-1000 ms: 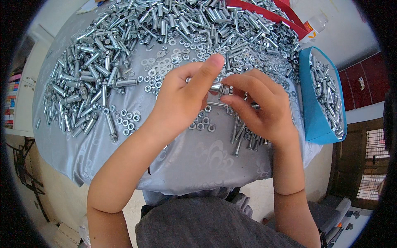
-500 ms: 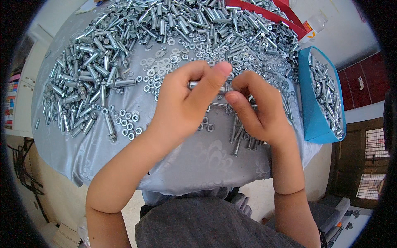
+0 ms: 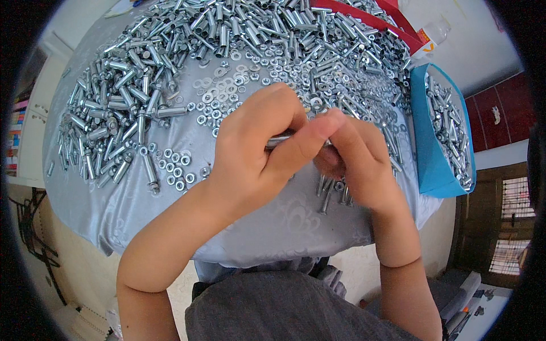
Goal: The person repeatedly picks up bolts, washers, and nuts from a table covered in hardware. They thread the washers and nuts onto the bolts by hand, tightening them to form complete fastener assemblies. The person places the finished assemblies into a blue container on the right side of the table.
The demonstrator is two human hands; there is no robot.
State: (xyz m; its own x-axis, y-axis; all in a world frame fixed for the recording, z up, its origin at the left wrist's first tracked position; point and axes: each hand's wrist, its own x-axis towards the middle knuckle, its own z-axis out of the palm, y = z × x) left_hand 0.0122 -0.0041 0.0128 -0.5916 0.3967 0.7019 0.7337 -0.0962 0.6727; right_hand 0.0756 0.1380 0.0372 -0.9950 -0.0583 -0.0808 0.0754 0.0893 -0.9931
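My left hand [image 3: 253,150] is closed around a shiny metal sleeve anchor bolt [image 3: 277,141], and only a short stretch of it shows between thumb and fingers. The fingertips of my right hand [image 3: 365,162] are pinched at its right end, meeting the left thumb; what they grip there is mostly hidden. Under and beyond my hands lie loose washers [image 3: 211,94] and hex nuts [image 3: 177,172]. Several long bolts [image 3: 326,200] rest on the cloth below my right hand.
Sleeve anchors [image 3: 122,94] are heaped at the left, metal sleeves [image 3: 250,28] at the back. At the right stands a blue bin [image 3: 432,170] of bolts. Behind lie a red strap-like piece [image 3: 398,25] and a clear bottle [image 3: 433,34]. A grey patterned cloth [image 3: 273,233] covers the table.
My right hand has moved left and closed in against the left thumb. The left hand has shifted slightly, and the anchor bolt is lower and more covered by fingers.
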